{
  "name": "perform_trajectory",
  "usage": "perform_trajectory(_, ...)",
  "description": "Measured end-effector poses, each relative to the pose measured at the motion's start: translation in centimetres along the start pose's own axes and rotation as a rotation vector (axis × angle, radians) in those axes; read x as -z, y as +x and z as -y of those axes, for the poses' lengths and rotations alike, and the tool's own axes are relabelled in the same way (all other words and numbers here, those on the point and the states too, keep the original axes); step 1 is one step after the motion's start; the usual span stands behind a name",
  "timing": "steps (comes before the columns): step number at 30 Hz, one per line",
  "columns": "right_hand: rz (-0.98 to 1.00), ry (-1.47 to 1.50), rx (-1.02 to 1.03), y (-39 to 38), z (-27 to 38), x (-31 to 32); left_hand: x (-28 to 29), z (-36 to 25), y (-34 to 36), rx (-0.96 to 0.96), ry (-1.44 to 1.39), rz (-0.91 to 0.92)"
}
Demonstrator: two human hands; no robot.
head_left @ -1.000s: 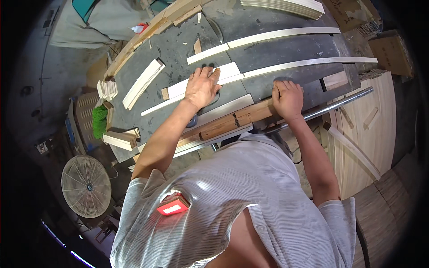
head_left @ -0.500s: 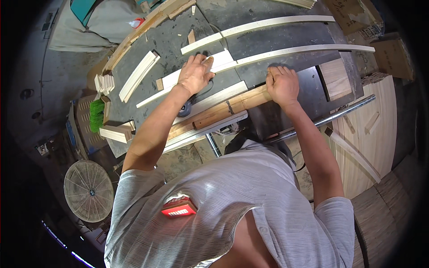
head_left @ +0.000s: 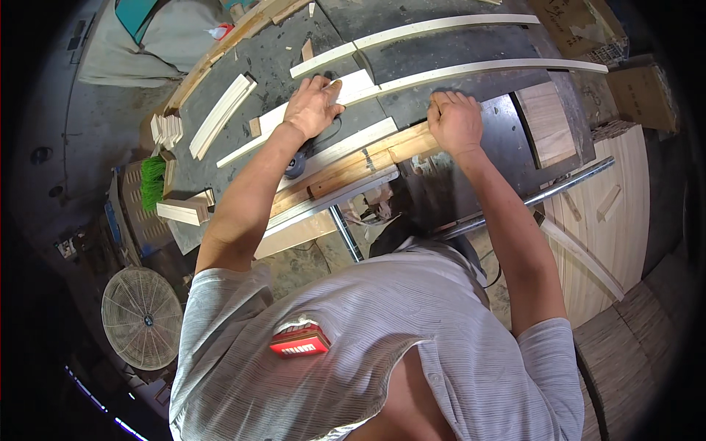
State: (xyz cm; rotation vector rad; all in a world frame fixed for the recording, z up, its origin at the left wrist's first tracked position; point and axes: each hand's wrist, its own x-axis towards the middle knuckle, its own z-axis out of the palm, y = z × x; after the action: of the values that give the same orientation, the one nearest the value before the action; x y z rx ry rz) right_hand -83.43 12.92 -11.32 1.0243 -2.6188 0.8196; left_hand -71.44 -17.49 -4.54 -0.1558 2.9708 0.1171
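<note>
My left hand [head_left: 312,106] lies with fingers apart over a short pale board [head_left: 355,84] and a long thin wooden strip [head_left: 456,71] along its near side. Its palm hides part of both. My right hand [head_left: 454,125] is closed, fingers curled under, by the right end of a yellowish wooden beam [head_left: 346,170] along the workbench's near edge; what its fingers hold, if anything, is hidden. Between that beam and the long strip lies another pale strip [head_left: 368,140]. Farther back is a second long strip [head_left: 441,28].
The dark workbench [head_left: 279,55] carries a strip bundle [head_left: 223,117] at left and a square wooden board [head_left: 546,121] at right. A metal pipe [head_left: 559,187] runs below its near edge. A round fan [head_left: 142,317] stands lower left; cardboard boxes [head_left: 640,95] and large wood panels [head_left: 618,235] are right.
The whole view has shifted slightly, so the bench and its contents appear a little higher and farther left. Both hands keep about the same places on the wood and bench.
</note>
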Motion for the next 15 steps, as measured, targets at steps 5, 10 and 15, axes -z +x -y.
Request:
perform_trajectory(5,-0.002,0.028,-0.001,0.04,0.15,0.12,-0.08,0.09,0.00,-0.002,0.007,-0.008)
perform_trajectory(10,0.015,0.021,0.002,0.13,-0.01,-0.11,-0.25,0.25,-0.04,-0.010,0.020,-0.035)
perform_trajectory(15,0.020,0.020,0.007,0.23,0.09,0.10,-0.03,0.03,-0.22,-0.006,0.035,0.008)
